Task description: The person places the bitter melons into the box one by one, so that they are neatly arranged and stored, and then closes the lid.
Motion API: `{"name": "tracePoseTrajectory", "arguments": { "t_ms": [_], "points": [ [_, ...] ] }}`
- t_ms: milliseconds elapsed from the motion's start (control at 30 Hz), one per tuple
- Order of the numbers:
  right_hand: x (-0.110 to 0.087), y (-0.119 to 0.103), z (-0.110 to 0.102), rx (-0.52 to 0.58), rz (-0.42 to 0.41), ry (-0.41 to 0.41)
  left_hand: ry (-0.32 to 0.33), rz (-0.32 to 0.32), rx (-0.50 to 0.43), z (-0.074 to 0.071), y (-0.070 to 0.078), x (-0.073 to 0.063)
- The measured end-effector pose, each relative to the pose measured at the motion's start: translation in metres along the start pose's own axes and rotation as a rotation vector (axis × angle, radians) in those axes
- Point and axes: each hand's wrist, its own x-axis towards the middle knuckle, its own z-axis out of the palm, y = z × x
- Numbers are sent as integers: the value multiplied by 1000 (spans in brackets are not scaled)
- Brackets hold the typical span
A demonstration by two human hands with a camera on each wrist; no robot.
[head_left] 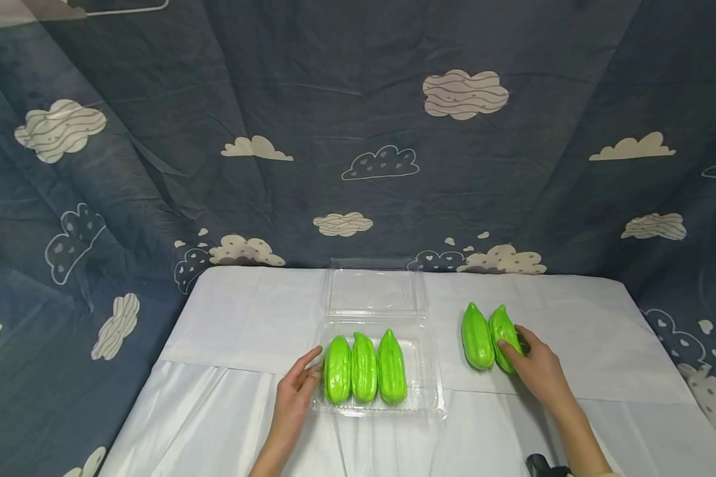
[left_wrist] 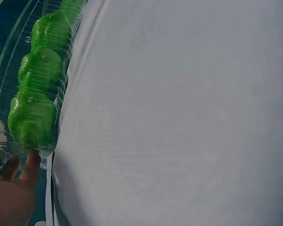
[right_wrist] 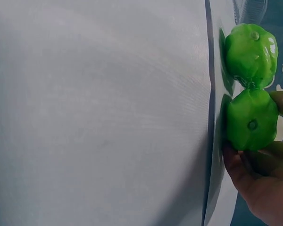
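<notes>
We see the right hand [head_left: 539, 371] gripping a glossy, bright-green, ridged oblong fruit [head_left: 498, 326] with a tapered tip, which lies at the right of the white cloth-covered table [head_left: 233, 318]. The fruit sits between thumb and fingers: the thumb presses on its left side over the nearer half, while the fingers wrap the right side, so its pointed far end stands clear of the grip. Whether it bears fully on the cloth we cannot tell. Just to its left, touching it, lies a matching green fruit [head_left: 476, 339], outside the grasp. The right forearm comes in from the lower right and slants up and leftward, the palm turned toward the fruit. Well to the left, we find the left hand [head_left: 292, 394] at the left wall of a clear, hinged plastic container [head_left: 423, 397], its fingers loosely extended with their tips touching the plastic rather than closing round anything. That forearm rises from the bottom edge and leans rightward. Inside the container, three more green ridged fruits [head_left: 364, 368] stand side by side, tips pointing away from us, and the transparent lid [head_left: 376, 291] lies folded back behind.
</notes>
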Motion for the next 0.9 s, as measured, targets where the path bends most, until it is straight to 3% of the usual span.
{"name": "tracePoseTrajectory", "arguments": {
  "t_ms": [233,600,900],
  "points": [
    [-1,-1,-1,4,-27,7,-5,-5,-7,0,1,0],
    [-10,-3,5,26,-63,137,-6,-3,-5,0,1,0],
    [-15,-6,3,44,-73,159,-2,-9,-4,0,1,0]
  ]
}}
